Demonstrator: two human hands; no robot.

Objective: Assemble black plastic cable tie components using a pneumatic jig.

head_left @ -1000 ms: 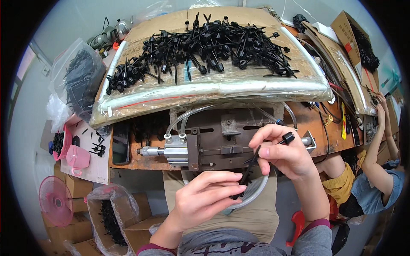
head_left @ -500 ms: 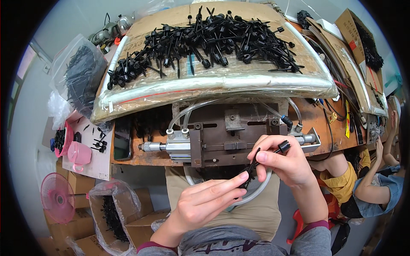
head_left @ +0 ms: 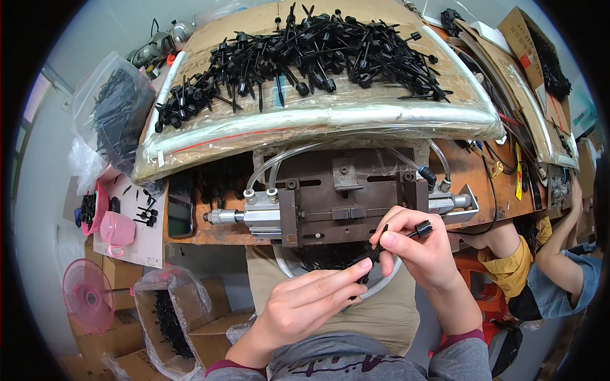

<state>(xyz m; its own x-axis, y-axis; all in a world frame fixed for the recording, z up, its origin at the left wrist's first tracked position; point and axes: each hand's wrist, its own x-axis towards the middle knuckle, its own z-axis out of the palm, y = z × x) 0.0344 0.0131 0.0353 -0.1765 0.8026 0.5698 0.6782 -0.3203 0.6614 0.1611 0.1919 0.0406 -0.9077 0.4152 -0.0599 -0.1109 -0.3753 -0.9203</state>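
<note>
My left hand is closed around several thin black plastic parts, whose ends stick out past the fingertips. My right hand pinches a black knobbed plastic pin; its ribbed head shows beyond the fingers, and a thin black tip rises by the thumb. Both hands are close together over a pale round basin on my lap, with more black parts in it. Just beyond them stands a brown metal fixture with silver air cylinders on either side.
A cardboard-covered board carries a big heap of black knobbed pins. At left are a bag of black parts, a pink cup and a pink fan. A co-worker's arm is at the right.
My hands keep nearly the same hold and place, while the right fingers shift slightly on the pin. The whole view tilts a little. The co-worker's arms at right have moved.
</note>
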